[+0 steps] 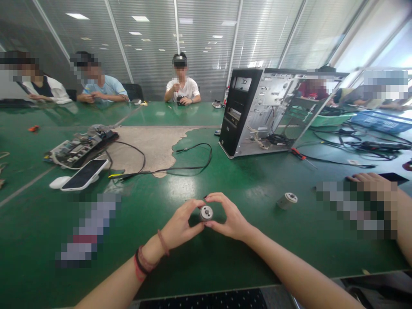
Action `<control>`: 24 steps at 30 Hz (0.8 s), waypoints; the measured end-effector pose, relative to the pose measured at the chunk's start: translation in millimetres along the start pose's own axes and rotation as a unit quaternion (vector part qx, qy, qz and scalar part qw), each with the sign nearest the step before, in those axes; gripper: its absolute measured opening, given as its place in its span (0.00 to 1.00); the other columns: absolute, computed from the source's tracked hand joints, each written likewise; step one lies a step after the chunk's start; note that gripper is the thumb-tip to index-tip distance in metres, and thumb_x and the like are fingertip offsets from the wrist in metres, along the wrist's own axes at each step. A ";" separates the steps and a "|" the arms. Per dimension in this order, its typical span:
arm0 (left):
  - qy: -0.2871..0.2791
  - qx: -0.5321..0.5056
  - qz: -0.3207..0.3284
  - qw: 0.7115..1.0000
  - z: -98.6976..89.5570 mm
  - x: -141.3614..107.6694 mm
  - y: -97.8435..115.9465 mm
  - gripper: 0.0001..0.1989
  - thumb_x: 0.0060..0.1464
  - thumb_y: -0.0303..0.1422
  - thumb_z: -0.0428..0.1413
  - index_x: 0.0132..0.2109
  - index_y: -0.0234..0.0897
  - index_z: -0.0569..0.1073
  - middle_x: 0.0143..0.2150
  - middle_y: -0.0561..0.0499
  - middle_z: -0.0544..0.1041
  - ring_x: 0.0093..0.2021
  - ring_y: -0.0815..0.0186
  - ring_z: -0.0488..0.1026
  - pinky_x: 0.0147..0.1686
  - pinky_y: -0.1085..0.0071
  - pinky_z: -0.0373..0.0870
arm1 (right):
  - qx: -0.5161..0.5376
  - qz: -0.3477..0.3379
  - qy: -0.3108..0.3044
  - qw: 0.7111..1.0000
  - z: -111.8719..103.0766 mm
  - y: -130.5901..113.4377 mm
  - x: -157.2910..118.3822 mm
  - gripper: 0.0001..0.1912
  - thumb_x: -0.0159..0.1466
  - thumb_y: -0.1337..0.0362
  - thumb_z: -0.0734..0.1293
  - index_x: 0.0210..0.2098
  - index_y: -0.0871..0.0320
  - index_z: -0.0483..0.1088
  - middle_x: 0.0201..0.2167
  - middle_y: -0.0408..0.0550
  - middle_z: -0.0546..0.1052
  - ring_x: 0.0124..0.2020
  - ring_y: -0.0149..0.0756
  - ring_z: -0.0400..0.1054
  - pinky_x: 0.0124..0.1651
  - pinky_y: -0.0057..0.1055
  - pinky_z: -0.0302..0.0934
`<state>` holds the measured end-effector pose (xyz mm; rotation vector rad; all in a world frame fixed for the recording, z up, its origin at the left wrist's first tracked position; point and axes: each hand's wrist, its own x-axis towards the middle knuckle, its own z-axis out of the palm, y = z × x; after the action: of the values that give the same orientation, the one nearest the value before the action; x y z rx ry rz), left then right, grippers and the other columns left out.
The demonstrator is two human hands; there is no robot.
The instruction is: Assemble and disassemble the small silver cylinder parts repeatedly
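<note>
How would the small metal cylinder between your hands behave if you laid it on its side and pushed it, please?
The small metal cylinder would probably roll readily, given its round body and the glossy green tabletop. Its metal casing suggests it is stiff and fairly heavy for its size, though its insides are hidden.

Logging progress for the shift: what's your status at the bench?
Both on it: left hand and right hand gripping small metal cylinder. Similar cylinder lying right, on green bench.
</note>
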<state>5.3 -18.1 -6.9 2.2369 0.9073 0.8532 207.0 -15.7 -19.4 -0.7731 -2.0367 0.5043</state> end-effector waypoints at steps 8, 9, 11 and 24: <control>-0.011 -0.018 -0.040 0.999 -5.5 2.7 8.8 0.16 0.48 0.29 0.57 0.46 0.37 0.66 0.39 0.51 0.73 0.39 0.64 0.71 0.43 0.68 0.67 | 0.001 -0.005 -0.008 1.000 -1.4 0.0 -0.3 0.27 0.56 0.56 0.69 0.52 0.54 0.58 0.47 0.54 0.70 0.51 0.44 0.64 0.52 0.43 0.60; -0.006 -0.022 -0.043 0.999 -5.9 3.1 9.4 0.15 0.48 0.29 0.57 0.45 0.37 0.66 0.38 0.51 0.72 0.38 0.64 0.71 0.43 0.68 0.67 | 0.000 -0.004 -0.009 1.000 -1.7 -0.4 -0.1 0.27 0.56 0.56 0.69 0.52 0.54 0.58 0.47 0.54 0.70 0.51 0.44 0.65 0.52 0.42 0.60; 0.003 -0.031 -0.048 0.998 -6.3 3.6 9.5 0.15 0.48 0.29 0.56 0.44 0.37 0.66 0.36 0.53 0.72 0.37 0.65 0.70 0.42 0.69 0.67 | -0.002 -0.004 -0.010 1.000 -2.0 -0.9 0.2 0.26 0.57 0.56 0.68 0.52 0.54 0.58 0.47 0.54 0.70 0.51 0.44 0.65 0.52 0.42 0.61; -0.004 -0.247 -0.106 0.963 -6.4 5.6 6.3 0.16 0.48 0.29 0.59 0.45 0.35 0.67 0.35 0.51 0.72 0.41 0.63 0.72 0.44 0.66 0.68 | 0.013 0.013 -0.026 0.999 0.6 0.9 -1.8 0.24 0.62 0.57 0.63 0.56 0.55 0.56 0.48 0.54 0.69 0.49 0.42 0.65 0.52 0.42 0.61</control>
<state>6.2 -16.0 3.5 1.6815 0.8064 0.8579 207.5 -16.3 -21.4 -0.7781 -2.0671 0.5705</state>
